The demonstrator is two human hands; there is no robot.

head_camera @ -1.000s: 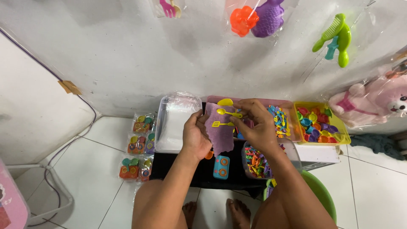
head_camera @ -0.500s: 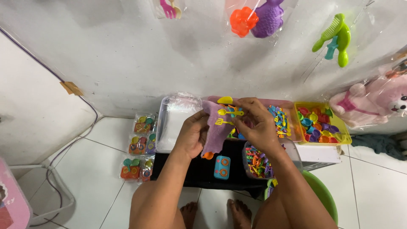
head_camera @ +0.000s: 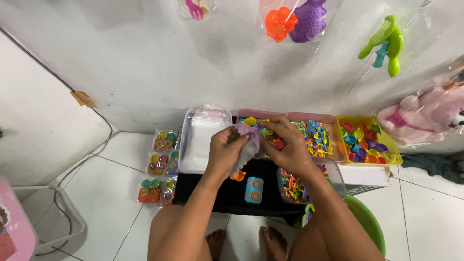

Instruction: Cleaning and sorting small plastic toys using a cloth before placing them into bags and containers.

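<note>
Head view: the left hand (head_camera: 231, 147) pinches the upper edge of a small clear plastic bag (head_camera: 245, 145) with a lilac tint, held above the black desk (head_camera: 212, 193) in front of the pink tray (head_camera: 309, 121) of small coloured parts, while the right hand (head_camera: 285, 145) grips the bag's other side with a yellow toy spoon (head_camera: 250, 121) at its mouth. The bag looks light, limp and slippery, so it is judged best held by its rim with both hands; the small hard pieces should be light and rigid.
</note>
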